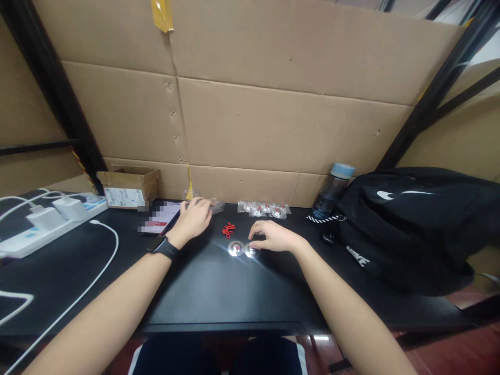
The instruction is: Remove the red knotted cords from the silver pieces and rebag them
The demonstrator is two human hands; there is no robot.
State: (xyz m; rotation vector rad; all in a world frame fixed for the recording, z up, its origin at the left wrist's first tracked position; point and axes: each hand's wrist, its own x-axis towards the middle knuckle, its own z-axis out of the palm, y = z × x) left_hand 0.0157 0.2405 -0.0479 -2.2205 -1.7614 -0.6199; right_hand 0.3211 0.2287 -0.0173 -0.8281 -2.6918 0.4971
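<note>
My left hand reaches to the back of the black table, fingers spread, beside a crumpled clear plastic bag. Whether its fingertips touch the bag I cannot tell. My right hand hovers with bent fingers and a gap between thumb and forefinger, nothing visible in its grasp. Under its thumb lies a shiny round metal disc, partly covered. Right beside that one is a second silver disc with a red mark in its middle. Behind them sits a small heap of red clip-like pieces.
Several similar discs in clear wrapping line the cardboard back wall. At left are a phone, a small open carton and a white power strip with cables. A water bottle and black backpack stand at right.
</note>
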